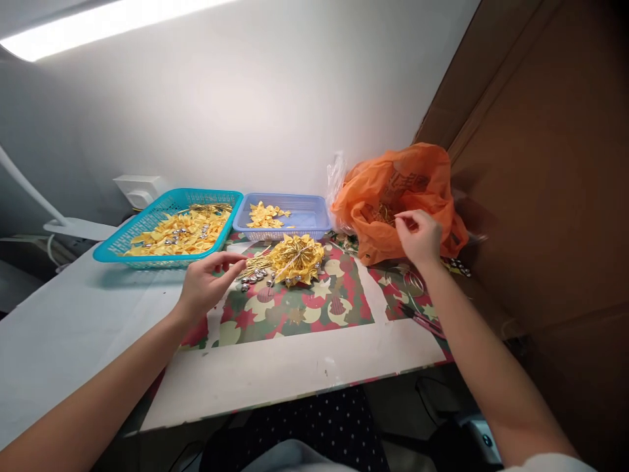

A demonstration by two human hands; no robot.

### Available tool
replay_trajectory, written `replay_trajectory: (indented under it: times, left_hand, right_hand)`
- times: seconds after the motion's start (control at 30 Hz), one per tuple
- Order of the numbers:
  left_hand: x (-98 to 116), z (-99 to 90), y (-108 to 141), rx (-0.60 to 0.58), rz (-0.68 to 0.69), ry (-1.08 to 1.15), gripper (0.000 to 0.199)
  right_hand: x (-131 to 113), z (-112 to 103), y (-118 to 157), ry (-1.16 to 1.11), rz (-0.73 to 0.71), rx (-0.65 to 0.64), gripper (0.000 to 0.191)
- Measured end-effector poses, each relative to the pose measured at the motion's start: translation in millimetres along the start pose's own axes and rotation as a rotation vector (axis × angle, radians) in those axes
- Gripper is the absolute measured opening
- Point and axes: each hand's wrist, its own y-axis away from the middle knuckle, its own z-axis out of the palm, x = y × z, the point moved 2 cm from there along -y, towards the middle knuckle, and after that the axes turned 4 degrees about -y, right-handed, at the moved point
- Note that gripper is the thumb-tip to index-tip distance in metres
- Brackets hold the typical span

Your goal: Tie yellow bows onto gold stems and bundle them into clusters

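My left hand (210, 283) is pinched, thumb and forefinger tips close together beside a bundle of gold wire stems (256, 264). Whether a stem is between those fingertips I cannot make out. Silver bells (253, 278) lie at the near side of the bundle. Just right of it rests a round cluster of yellow ribbon flowers (297, 259) with gold stems at its centre. My right hand (421, 237) reaches over the mouth of an orange plastic bag (376, 244), fingers pinched near gold wire (386, 213) inside; what they hold is too small to tell.
A teal basket (115, 250) of yellow flowers and silver bells stands at the left. Behind the cluster sits a blue basket (309, 221) with a few flowers. Black-tipped pliers (421, 321) lie at right. A cardboard wall (545, 177) bounds the right side; a lamp (98, 26) hangs overhead.
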Motion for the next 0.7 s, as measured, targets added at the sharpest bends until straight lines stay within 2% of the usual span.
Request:
replay_trajectory:
  times: [0.07, 0.13, 0.23, 0.37, 0.43, 0.6, 0.7]
  left_hand:
    - [-7, -0.9, 4, 0.091, 0.013, -0.06, 0.028]
    - [-13, -1.0, 7, 0.134, 0.034, -0.088, 0.026]
    - [-16, -2.2, 8, 0.157, 0.082, -0.112, 0.023]
    - [-19, -4.7, 9, 0.175, 0.104, -0.149, 0.021]
    - [-20, -4.9, 10, 0.179, 0.097, -0.166, 0.02]
    - [-22, -2.8, 9, 0.168, 0.098, -0.173, 0.02]
    - [-21, -2.7, 9, 0.166, 0.103, -0.168, 0.02]
  right_hand:
    - [22, -6, -21, 0.098, 0.115, -0.067, 0.025]
    - [38, -1, -38, 0.198, 0.189, -0.256, 0.029]
    - [49, 16, -49, 0.224, 0.193, -0.449, 0.037]
    - [49, 35, -48, 0.191, 0.172, -0.65, 0.042]
    - [50, 40, -48, 0.189, 0.177, -0.697, 0.039]
    - [57, 44, -55, 0.237, 0.216, -0.698, 0.028]
    - [57, 46, -56, 0.209, 0.214, -0.727, 0.038]
